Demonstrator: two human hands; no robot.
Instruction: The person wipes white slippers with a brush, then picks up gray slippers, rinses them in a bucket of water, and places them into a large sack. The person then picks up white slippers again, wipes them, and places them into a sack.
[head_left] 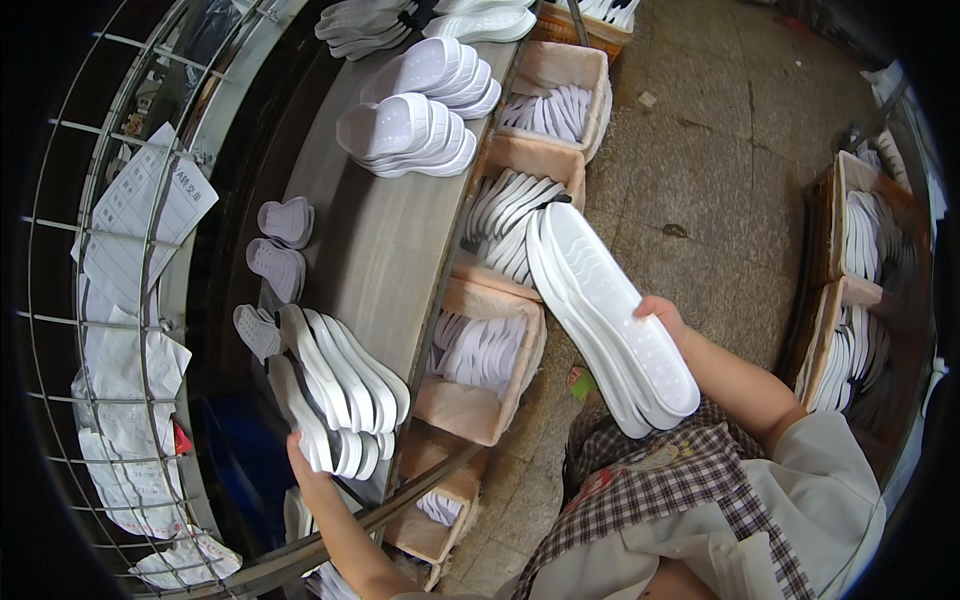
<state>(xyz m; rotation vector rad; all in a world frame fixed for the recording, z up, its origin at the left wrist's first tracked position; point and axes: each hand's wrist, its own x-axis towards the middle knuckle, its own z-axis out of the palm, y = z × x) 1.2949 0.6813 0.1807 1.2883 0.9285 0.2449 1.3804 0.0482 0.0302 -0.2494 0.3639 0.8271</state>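
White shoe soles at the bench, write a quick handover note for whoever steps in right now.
Left hand: grips the near end of a fanned stack of white rubber shoe soles on the grey bench top.
Right hand: holds a few long white soles together, above the cardboard boxes of soles beside the bench.
Done: two more sole stacks lie farther along the bench.
Left: both held bunches not yet set down.

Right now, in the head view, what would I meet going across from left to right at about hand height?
Wire rack hung with papers → left hand on a row of white soles → cardboard box of soles → right hand holding long white soles → boxes of soles by the wall.
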